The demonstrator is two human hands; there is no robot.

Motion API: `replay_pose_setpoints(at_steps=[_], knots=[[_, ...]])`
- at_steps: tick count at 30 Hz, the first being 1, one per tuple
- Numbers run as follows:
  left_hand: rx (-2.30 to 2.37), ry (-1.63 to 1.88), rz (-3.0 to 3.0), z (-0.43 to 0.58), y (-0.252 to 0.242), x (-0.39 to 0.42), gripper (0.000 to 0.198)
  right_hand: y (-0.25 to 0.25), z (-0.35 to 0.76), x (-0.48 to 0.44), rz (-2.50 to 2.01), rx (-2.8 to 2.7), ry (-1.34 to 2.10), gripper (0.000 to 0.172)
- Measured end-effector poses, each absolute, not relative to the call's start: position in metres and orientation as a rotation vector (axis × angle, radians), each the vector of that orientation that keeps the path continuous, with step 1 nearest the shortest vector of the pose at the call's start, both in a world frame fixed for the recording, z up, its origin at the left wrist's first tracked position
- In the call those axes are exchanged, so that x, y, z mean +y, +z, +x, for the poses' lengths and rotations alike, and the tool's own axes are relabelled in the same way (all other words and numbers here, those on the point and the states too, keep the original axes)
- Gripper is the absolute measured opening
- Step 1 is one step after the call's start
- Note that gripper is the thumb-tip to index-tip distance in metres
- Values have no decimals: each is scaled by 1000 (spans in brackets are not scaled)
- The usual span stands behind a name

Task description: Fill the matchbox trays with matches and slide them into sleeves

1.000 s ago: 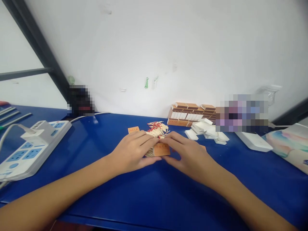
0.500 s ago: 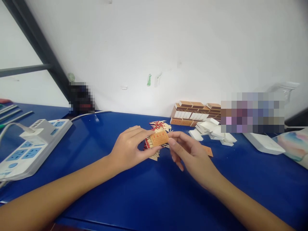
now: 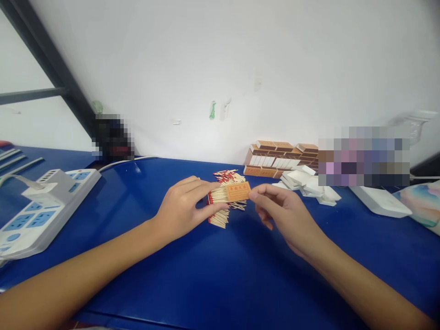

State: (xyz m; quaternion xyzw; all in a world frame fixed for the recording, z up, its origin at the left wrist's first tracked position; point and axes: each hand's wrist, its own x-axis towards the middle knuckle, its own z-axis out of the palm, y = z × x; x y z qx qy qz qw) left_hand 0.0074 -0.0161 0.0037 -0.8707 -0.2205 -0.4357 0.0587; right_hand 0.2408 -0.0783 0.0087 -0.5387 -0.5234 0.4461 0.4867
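Between my hands is a partly open matchbox. Its orange sleeve (image 3: pixel 238 192), printed with red characters, covers the right part, and the white tray of red-tipped matches (image 3: pixel 219 195) sticks out to the left. My left hand (image 3: pixel 184 201) pinches the tray by its long edges, thumb below and fingers above. At the sleeve's right end, the thumb and index finger of my right hand (image 3: pixel 283 208) grip it, other fingers curled. Loose red-headed matches (image 3: pixel 228 176) lie on the table behind the box, and more matches (image 3: pixel 219 219) lie just in front of it.
Stacked matchboxes (image 3: pixel 263 170) stand against the wall, with a heap of white trays (image 3: pixel 302 181) before them. A white box (image 3: pixel 381 201) lies further right. On the left is a power strip (image 3: pixel 51 211) with a plug and cable. Everything rests on a blue table (image 3: pixel 206 275).
The orange sleeve has slid right relative to the tray, baring more of the matches. My right hand has moved right with it, while my left hand stays nearly in place.
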Motion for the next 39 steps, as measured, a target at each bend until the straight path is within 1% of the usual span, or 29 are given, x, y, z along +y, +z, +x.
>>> replay_pose_setpoints(at_steps=[3,7,10,13,15,18,23,25,28,36,39], knots=[[-712,-1340,-2637,7,5,-15,39,16,262,-67,-1329,-1213,920,29],[-691,-1337,-2611,6,4,-14,35,46,323,-45,-1415,-945,476,17],[-618,-1270,-2565,4,3,-11,36,71,373,-30,-1666,-732,156,18],[-572,-1204,-2524,2,2,-10,37,89,409,-17,-1979,-683,-52,6],[-553,-1176,-2511,0,3,-9,38,94,424,-8,-2107,-730,-159,9],[-526,-1153,-2487,-2,5,-11,39,96,435,7,-2275,-825,-217,18],[-458,-1131,-2452,-1,8,-15,39,91,444,22,-2344,-869,-92,43],[-441,-1119,-2442,0,10,-16,40,89,447,23,-2356,-882,-71,47],[-440,-1105,-2433,1,12,-17,41,85,450,23,-2364,-920,-81,45],[-472,-1093,-2456,1,8,-15,40,75,446,15,-2334,-1071,-212,23],[-532,-1118,-2524,2,3,-14,39,65,425,0,-2235,-1169,-333,25]])
